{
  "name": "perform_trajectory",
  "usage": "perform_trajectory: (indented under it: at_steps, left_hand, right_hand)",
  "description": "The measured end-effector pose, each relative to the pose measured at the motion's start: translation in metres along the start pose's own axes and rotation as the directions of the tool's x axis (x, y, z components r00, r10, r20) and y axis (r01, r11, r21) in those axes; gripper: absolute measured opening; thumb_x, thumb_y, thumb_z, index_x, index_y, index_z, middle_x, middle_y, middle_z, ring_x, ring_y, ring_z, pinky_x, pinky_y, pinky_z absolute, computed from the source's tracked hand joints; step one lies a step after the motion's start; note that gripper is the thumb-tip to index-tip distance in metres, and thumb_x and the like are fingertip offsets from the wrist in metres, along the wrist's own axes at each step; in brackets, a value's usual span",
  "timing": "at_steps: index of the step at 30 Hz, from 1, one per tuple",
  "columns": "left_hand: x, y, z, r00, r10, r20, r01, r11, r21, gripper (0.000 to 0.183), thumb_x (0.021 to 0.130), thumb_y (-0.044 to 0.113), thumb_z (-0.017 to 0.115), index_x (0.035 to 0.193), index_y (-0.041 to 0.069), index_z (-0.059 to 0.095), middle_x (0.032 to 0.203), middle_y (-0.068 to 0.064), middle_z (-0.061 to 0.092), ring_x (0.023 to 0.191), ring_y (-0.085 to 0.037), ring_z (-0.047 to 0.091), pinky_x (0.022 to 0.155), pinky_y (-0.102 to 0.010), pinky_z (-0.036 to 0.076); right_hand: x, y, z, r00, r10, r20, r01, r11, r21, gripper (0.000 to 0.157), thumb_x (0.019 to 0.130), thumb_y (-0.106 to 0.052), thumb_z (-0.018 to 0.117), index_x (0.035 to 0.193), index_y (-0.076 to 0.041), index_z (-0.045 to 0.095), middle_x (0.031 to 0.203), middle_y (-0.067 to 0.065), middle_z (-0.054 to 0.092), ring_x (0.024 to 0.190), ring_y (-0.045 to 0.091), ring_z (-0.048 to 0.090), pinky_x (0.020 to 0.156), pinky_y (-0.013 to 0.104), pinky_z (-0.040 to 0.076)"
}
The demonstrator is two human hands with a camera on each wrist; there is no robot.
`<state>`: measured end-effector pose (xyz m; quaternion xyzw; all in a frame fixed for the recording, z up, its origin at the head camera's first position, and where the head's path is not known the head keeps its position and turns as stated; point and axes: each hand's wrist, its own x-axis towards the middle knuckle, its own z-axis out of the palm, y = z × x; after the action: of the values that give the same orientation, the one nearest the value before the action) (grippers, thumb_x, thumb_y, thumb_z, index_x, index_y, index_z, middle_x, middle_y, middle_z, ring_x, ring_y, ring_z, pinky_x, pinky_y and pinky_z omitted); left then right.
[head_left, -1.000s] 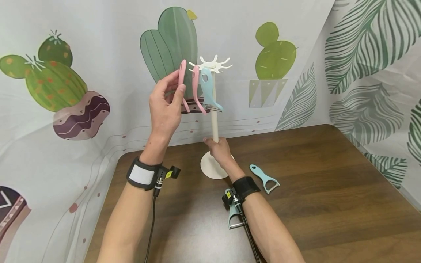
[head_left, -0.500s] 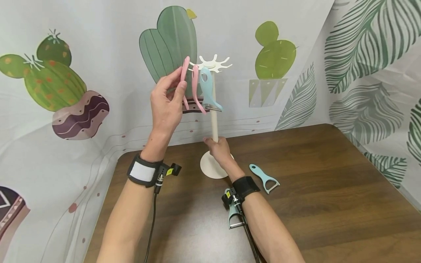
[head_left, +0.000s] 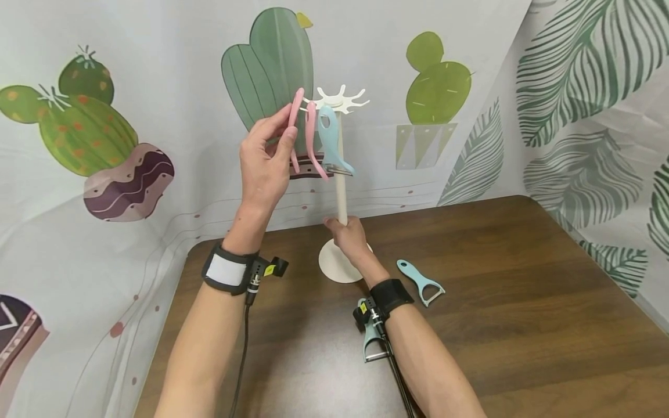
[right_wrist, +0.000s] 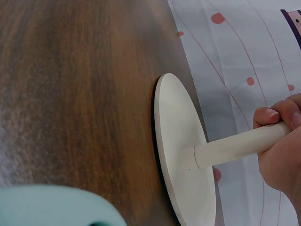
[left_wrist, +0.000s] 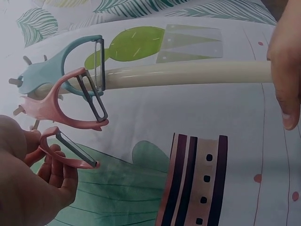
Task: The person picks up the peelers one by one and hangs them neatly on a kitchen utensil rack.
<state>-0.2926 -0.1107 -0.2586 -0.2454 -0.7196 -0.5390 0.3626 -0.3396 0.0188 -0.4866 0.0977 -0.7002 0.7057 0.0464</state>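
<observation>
Between thumb and fingers, my left hand (head_left: 263,165) pinches a pink peeler (head_left: 296,110) upright by its handle, at the left edge of the rack's pronged top (head_left: 340,103). Whether its hole is on a prong I cannot tell. Beside it a second pink peeler (left_wrist: 51,106) and a light blue peeler (head_left: 329,139) hang from prongs, blades down. Lower down, my right hand (head_left: 351,237) grips the cream post (right_wrist: 235,147) of the rack just above its round base (right_wrist: 181,141). In the left wrist view the held pink peeler's blade (left_wrist: 75,148) points away from the fingers.
On the brown table (head_left: 496,278) a light blue peeler (head_left: 420,283) lies right of the base. Another light blue peeler (head_left: 373,342) lies nearer, partly hidden under my right wrist. A patterned cloth (head_left: 183,87) hangs behind the table.
My left hand has moved the pink peeler slightly right and up, closer to the rack's prongs, tilting its top rightward. My right hand keeps its grip on the post.
</observation>
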Motion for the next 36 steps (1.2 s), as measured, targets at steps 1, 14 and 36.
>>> perform_trajectory:
  at_steps: [1, 14, 36]
  left_hand:
    - [0.0, 0.0, 0.0, 1.0, 0.0, 0.005, 0.0, 1.0, 0.001, 0.036, 0.094, 0.009, 0.063, 0.126, -0.006, 0.061, 0.11, -0.017, 0.061, 0.099, -0.019, 0.058, 0.082, -0.027, 0.052]
    - [-0.001, 0.0, 0.003, 0.999, -0.003, 0.049, 0.003, 1.0, -0.01, 0.034, 0.094, 0.003, 0.061, 0.127, -0.006, 0.06, 0.111, -0.018, 0.06, 0.102, -0.018, 0.058, 0.083, -0.029, 0.051]
    - [-0.004, -0.008, 0.004, 0.996, -0.038, 0.081, 0.044, 0.997, -0.068, 0.03, 0.095, 0.0, 0.058, 0.123, -0.01, 0.059, 0.115, -0.018, 0.062, 0.104, -0.021, 0.059, 0.087, -0.033, 0.052]
  right_hand:
    - [0.0, 0.0, 0.0, 1.0, -0.003, -0.002, 0.003, 1.0, -0.001, 0.051, 0.095, -0.03, 0.059, 0.05, -0.012, 0.041, 0.045, -0.003, 0.03, 0.04, 0.013, 0.027, 0.039, 0.027, 0.019]
    - [-0.01, -0.025, -0.001, 0.999, 0.027, 0.028, -0.026, 1.0, -0.003, 0.049, 0.099, -0.019, 0.055, 0.054, -0.003, 0.041, 0.044, -0.006, 0.03, 0.039, 0.008, 0.026, 0.039, 0.026, 0.019]
    - [0.001, 0.001, 0.0, 1.0, -0.014, 0.012, 0.013, 0.999, 0.036, 0.05, 0.096, -0.023, 0.057, 0.05, -0.012, 0.041, 0.045, -0.005, 0.03, 0.039, 0.013, 0.026, 0.037, 0.026, 0.018]
